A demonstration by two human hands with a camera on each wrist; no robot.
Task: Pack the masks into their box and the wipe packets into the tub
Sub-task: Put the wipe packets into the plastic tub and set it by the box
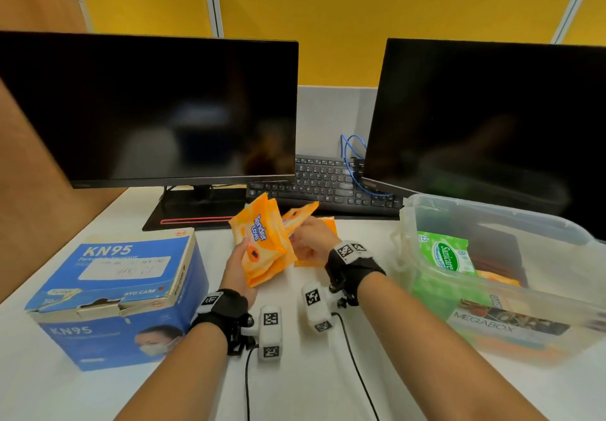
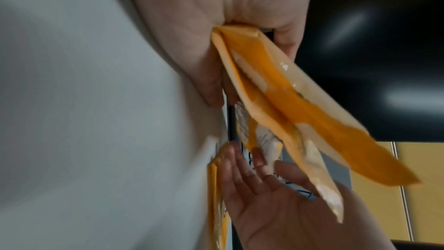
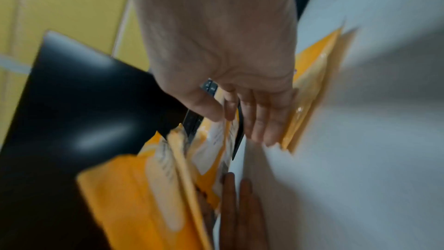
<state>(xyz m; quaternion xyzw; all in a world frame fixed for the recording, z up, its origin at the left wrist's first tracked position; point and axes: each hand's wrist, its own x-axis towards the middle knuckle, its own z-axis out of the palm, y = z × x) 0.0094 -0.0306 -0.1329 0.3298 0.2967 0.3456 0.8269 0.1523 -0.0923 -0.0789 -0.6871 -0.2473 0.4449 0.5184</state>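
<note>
At the right edge of the frame my clear tub (image 1: pixel 498 292) sits on the white table (image 1: pixel 328 388) with a green wipe packet (image 1: pixel 446 255) inside, and the blue KN95 mask box (image 1: pixel 114 296) stands closed at lower left. At center my left hand (image 1: pixel 241 268) grips a bunch of orange wipe packets (image 1: pixel 262 243). Just beside it my right hand (image 1: pixel 311 240) reaches with straight fingers toward another orange packet (image 1: pixel 329 225) lying on the table.
</note>
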